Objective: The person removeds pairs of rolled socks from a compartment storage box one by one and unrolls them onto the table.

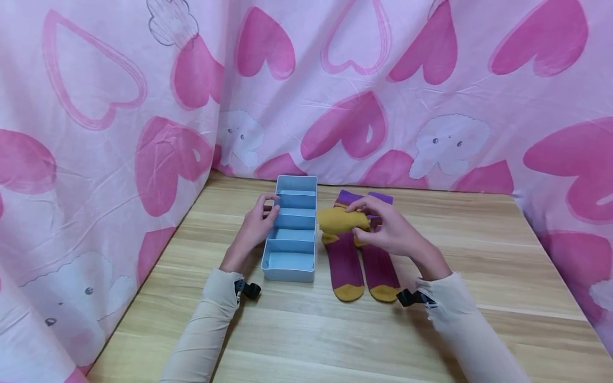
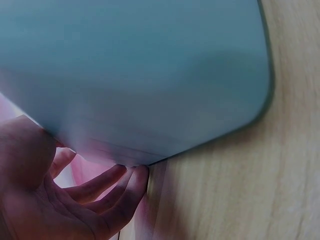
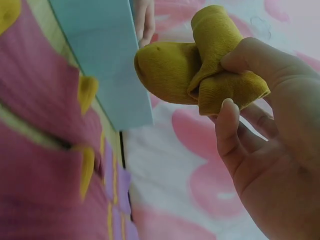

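One hand steadies the blue divider box while the other holds a rolled yellow sock beside it.

The left hand (image 1: 255, 226) rests on the left wall of the blue divider box (image 1: 291, 259), fingers curled over its rim, seemingly to keep it from sliding on the wooden table (image 1: 479, 250). The right hand (image 1: 387, 226) pinches a rolled yellow sock (image 1: 341, 219) between thumb and fingers, just right of the box and above a flat pair of purple-and-yellow socks (image 1: 361, 266). No brand, label or writing is readable.
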### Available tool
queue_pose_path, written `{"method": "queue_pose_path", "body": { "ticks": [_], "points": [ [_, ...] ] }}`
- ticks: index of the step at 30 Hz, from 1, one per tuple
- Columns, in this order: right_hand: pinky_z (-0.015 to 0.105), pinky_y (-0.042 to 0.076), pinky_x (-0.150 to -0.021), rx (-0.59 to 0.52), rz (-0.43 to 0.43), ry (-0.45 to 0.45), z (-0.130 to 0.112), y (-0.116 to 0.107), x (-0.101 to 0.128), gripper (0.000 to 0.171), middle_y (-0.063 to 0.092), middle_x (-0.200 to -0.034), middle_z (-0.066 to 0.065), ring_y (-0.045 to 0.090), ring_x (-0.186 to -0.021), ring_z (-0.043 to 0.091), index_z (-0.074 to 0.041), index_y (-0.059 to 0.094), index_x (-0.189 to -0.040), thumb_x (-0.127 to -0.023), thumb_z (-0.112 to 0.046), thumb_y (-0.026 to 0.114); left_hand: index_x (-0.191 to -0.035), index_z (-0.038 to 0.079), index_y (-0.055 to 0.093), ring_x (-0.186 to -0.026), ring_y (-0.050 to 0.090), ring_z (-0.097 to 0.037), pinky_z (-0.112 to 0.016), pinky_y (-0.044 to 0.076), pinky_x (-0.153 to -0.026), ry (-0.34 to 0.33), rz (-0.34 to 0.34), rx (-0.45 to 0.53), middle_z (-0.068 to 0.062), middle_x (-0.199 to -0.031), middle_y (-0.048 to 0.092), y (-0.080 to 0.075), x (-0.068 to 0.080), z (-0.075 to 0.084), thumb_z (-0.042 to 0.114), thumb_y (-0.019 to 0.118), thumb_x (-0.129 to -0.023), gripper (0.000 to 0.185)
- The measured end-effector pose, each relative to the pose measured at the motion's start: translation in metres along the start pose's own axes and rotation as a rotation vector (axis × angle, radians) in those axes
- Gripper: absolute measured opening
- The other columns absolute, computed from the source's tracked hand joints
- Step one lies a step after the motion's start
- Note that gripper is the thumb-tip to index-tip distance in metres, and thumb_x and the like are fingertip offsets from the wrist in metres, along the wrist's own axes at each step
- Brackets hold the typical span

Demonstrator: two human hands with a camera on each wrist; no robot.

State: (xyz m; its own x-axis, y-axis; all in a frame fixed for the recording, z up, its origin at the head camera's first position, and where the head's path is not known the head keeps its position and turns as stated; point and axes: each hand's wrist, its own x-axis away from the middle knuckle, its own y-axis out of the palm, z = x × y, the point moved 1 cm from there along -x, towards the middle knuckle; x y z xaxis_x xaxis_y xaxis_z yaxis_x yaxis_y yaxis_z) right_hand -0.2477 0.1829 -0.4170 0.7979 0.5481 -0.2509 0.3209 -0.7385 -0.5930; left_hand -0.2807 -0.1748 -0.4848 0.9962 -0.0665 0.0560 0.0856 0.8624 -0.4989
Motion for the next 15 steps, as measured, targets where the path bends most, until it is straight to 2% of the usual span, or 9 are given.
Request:
{"method": "queue_pose_path", "body": {
  "ticks": [9,15],
  "points": [
    [0.027,0.059,-0.065,-0.01,0.065,0.056,0.028,-0.022,0.038,0.042,0.071,-0.124,0.008,0.071,-0.093,0.02,-0.019,0.067,-0.131,-0.094,-0.004,0.081,-0.153,0.032,0.044,-0.147,0.054,-0.042,-0.065,0.05,-0.115,-0.006,0.001,-0.016,-0.016,-0.165,0.048,0.001,-0.001,-0.002,0.04,0.049,-0.115,0.038],
    [0.027,0.061,-0.071,-0.012,0.087,0.132,0.046,-0.038,0.066,0.042,0.071,-0.122,0.007,0.074,-0.098,0.018,-0.018,0.067,-0.131,-0.095,-0.002,0.08,-0.153,0.031,0.044,-0.146,0.054,-0.043,-0.066,0.051,-0.115,-0.006,-0.004,-0.021,-0.017,-0.165,0.048,0.002,0.0,0.0,0.04,0.049,-0.115,0.039]
  ]
}}
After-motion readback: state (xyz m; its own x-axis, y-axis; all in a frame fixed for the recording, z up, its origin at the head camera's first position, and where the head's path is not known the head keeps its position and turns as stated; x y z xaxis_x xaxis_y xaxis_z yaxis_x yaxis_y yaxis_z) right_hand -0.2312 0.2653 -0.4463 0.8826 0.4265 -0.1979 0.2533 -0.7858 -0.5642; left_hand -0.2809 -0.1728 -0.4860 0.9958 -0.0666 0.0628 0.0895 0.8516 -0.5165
